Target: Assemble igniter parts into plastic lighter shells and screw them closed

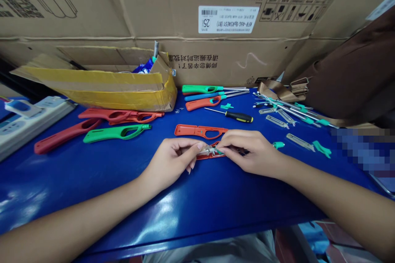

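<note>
My left hand is closed, pinching a clear plastic lighter fuel tank between thumb and fingers. Facing it, my right hand has its fingertips pinched at a small green plastic part by the tank's end; thin white wire shows there. Both hands are over a red-orange lighter shell half, mostly hidden by my fingers. Just behind lies another orange shell half, hollow side up. A green nozzle tip sticks out beyond my right hand.
Red handle shells and a green shell lie left. Behind are several gas lighters and a screwdriver. Clear tanks, metal rods and a green trigger lie right. A taped carton and power strip stand left.
</note>
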A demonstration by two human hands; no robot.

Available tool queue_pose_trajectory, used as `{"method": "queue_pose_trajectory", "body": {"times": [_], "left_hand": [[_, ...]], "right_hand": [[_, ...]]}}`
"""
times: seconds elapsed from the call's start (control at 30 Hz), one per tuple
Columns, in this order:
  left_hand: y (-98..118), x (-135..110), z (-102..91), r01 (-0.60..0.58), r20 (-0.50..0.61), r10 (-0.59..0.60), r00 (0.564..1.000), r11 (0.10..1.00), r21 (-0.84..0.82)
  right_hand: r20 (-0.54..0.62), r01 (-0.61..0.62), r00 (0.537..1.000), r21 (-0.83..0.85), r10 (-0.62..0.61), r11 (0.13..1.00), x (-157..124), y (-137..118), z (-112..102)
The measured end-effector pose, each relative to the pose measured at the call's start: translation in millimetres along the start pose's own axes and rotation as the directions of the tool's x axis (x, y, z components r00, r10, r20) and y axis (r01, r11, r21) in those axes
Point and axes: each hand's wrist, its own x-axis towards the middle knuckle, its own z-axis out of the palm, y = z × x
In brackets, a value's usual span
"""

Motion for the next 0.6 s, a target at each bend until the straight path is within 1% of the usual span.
{"method": "queue_pose_trajectory", "body": {"times": [0.1, 0.2, 0.33, 0.47, 0.6], "left_hand": [[0.2, -0.9, 1.5, -0.007, -0.021, 0.007, 1.000, 1.000, -0.005], [0.5, -1.7, 2.3, -0.011, -0.029, 0.011, 1.000, 1.000, 0.001], [1.2, -1.5, 2.3, -0.019, -0.018, 0.019, 1.000, 1.000, 0.002], [1.8, -1.8, 2.1, -0.027, 0.001, 0.027, 1.000, 0.999, 0.023], [1.8, -3.4, 2.4, -0.031, 0.017, 0.030, 0.999, 0.999, 0.042]], "right_hand": [[-0.022, -0.001, 1.000, -0.013, 0.001, 1.000, -0.8, 0.4, 2.1], [-0.011, -0.021, 1.000, -0.022, 0.021, 1.000, -0.9, -0.9, 1.8], [0.012, -0.052, 0.999, -0.033, 0.053, 0.998, -0.4, -3.6, -2.3], [0.041, -0.035, 0.998, -0.096, 0.039, 0.995, -0.1, -2.4, -4.2], [0.032, -0.030, 0.999, -0.152, 0.035, 0.988, -0.1, 1.1, -1.5]]}}
